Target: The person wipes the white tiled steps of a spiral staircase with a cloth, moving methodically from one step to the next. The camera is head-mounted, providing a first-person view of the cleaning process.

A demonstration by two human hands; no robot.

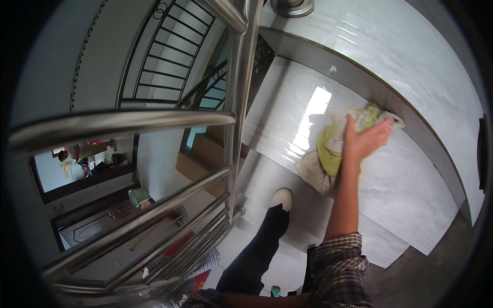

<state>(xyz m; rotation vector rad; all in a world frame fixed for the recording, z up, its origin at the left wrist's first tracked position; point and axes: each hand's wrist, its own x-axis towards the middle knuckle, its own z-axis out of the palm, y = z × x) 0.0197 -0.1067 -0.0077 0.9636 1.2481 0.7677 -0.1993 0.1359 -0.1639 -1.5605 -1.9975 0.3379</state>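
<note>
My right hand (366,140) grips a cream and lime-green cloth (329,148), its fingers bunching one end near the riser. The thumb lies along the cloth's left side. A loose corner hangs over the front edge of a glossy grey marble-look stair tread (400,177). Behind the cloth rises the step's riser (346,73), with a higher tread (377,38) above it. Along the bottom edge my left forearm (265,300) crosses the view; the left hand itself is out of view.
A stainless steel railing (231,146) stands on the left. My shoe (282,198) rests on a lower step. Through the bars appear a green bucket (138,196), a door (92,227) and a person (86,150) in another room. A round metal post base (292,7) sits up top.
</note>
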